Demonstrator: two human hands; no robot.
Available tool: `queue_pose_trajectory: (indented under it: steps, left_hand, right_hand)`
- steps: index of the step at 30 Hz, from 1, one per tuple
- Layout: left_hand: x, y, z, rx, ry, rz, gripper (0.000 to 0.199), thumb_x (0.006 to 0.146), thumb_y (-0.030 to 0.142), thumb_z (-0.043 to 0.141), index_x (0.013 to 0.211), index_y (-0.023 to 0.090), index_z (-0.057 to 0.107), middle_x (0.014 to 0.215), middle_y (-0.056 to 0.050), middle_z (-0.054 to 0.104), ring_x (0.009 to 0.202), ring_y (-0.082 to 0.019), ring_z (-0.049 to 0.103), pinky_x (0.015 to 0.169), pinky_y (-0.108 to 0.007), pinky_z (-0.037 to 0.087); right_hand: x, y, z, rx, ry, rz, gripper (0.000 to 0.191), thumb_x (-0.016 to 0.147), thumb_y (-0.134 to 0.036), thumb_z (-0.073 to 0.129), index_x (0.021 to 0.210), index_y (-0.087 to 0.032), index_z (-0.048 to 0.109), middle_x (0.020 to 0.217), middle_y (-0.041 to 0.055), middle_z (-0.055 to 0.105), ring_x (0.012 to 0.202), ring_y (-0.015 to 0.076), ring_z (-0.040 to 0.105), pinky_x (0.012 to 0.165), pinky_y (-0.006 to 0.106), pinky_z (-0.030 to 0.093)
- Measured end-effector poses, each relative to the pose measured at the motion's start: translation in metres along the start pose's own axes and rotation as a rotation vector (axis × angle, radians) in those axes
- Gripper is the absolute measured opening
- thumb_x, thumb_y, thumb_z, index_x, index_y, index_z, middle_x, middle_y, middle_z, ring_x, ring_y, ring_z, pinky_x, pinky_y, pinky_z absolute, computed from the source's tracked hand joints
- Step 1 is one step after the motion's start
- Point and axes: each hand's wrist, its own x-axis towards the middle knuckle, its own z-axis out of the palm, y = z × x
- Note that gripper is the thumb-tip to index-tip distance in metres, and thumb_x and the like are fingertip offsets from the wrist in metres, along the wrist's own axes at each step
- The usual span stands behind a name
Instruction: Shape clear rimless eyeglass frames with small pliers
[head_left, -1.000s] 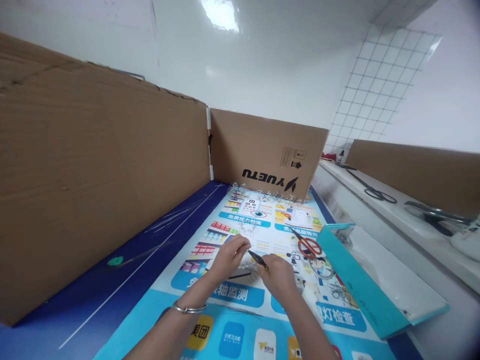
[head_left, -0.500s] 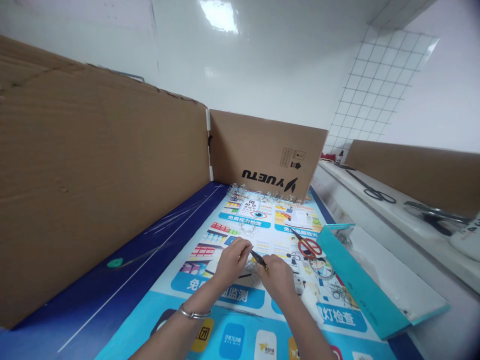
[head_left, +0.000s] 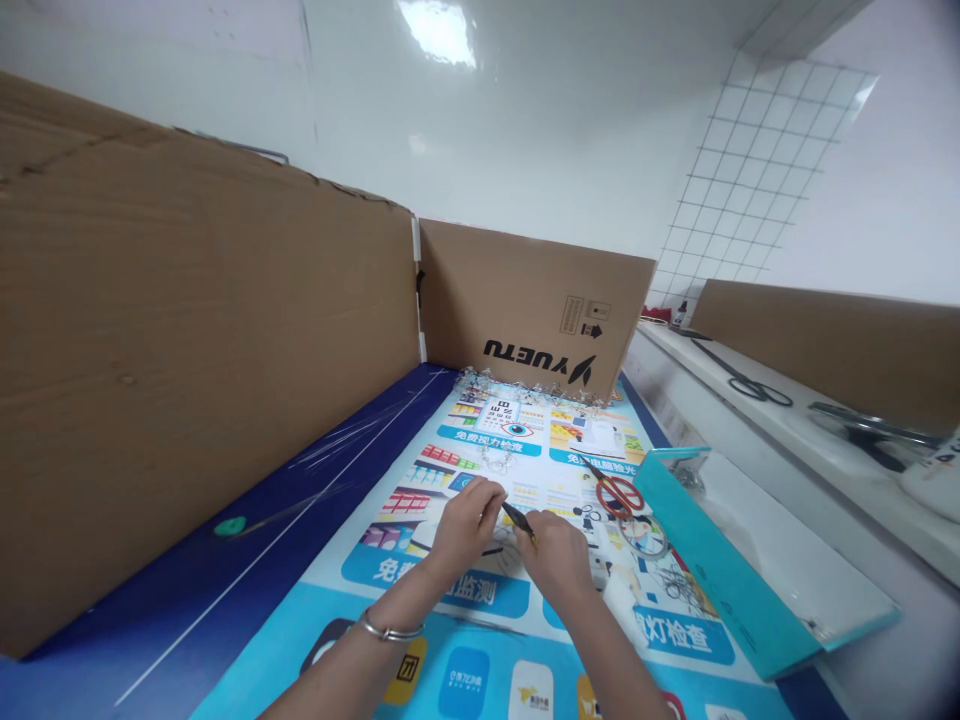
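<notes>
My right hand [head_left: 559, 550] is closed around a pair of pliers [head_left: 517, 517], whose dark jaws point up and left toward my other hand. A bit of yellow shows on the pliers by my fingers; the handles are hidden in my palm. My left hand [head_left: 469, 520], with a silver bangle on the wrist, is closed in a pinch at the tip of the jaws. What it pinches is too small to make out. Below and between my hands, thin pale wire-like strands lie over the printed sheet [head_left: 322, 600].
Red-handled scissors [head_left: 619, 497] and a coil of wire [head_left: 643, 538] lie to the right, beside a teal open box [head_left: 739, 580]. Wire pieces line the back cardboard panel [head_left: 525, 290]. Another cardboard wall [head_left: 210, 330] stands left. Black scissors [head_left: 750, 385] rest on the right ledge.
Almost nothing differs. Both hands stay in the same place, with the pliers shifted only very slightly.
</notes>
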Motion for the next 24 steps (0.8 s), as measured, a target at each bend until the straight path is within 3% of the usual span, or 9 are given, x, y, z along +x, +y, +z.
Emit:
queue_pose_trajectory:
  steps: [11,19,24]
  left_hand:
    - [0.003,-0.002,-0.003,-0.030,0.038,-0.036,0.015,0.084,0.020,0.040,0.080,0.017,0.054,0.075,-0.003,0.053,0.074,-0.014,0.049,0.069,-0.025,0.038]
    - [0.011,-0.011,-0.020,-0.013,0.164,-0.150,0.015,0.084,0.024,0.041,0.077,0.018,0.054,0.072,-0.001,0.054,0.071,-0.013,0.050,0.068,-0.025,0.038]
    - [0.011,-0.012,-0.020,-0.030,0.164,-0.172,0.016,0.083,0.026,0.042,0.076,0.019,0.054,0.070,0.000,0.054,0.069,-0.013,0.050,0.066,-0.024,0.039]
  right_hand:
    - [0.002,0.003,0.007,0.037,-0.005,0.000,0.020,0.081,-0.039,0.041,0.083,-0.023,0.055,0.079,0.0019,0.060,0.073,0.0169,0.054,0.056,0.024,0.027]
    - [0.002,0.012,0.028,-0.015,-0.079,-0.020,0.018,0.075,-0.035,0.049,0.082,-0.021,0.056,0.078,0.0053,0.060,0.075,0.0195,0.053,0.060,0.025,0.029]
    - [0.001,0.009,0.036,-0.039,-0.099,-0.024,0.014,0.073,-0.029,0.048,0.078,-0.019,0.056,0.078,0.0063,0.060,0.075,0.0197,0.053,0.059,0.026,0.029]
